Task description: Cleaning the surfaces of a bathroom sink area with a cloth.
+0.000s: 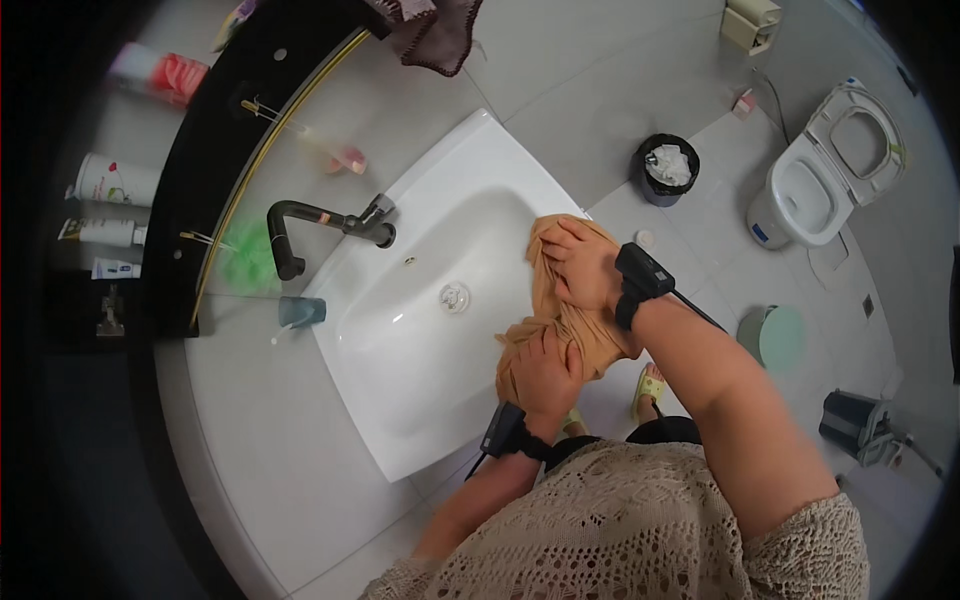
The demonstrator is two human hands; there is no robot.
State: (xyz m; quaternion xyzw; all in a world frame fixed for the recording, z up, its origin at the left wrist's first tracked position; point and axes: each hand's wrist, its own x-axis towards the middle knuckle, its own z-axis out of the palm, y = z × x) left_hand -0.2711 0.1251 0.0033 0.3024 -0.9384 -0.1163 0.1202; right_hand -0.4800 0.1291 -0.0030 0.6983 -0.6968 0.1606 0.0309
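A bunched orange-tan cloth (559,330) lies over the near edge of the white washbasin (420,439), partly inside the bowl. My right hand (589,266) is on its upper part, fingers spread and curled into the folds. On the lower part sits my left hand (546,375), gripping the fabric from above. The two hands are a short way apart, with wrinkled cloth between them. Farther in, the drain cover (454,298) shows in the bowl. A black faucet (337,223) stands at the basin's back rim, its spout turned to the left.
A blue cup (302,310) is at the basin's left rim. Toiletries (120,180) stand along a black shelf (202,127) against the wall. To the right are a lined trash bin (658,187), a toilet (799,195), a pale green bucket (772,337) and a grey bucket (855,424).
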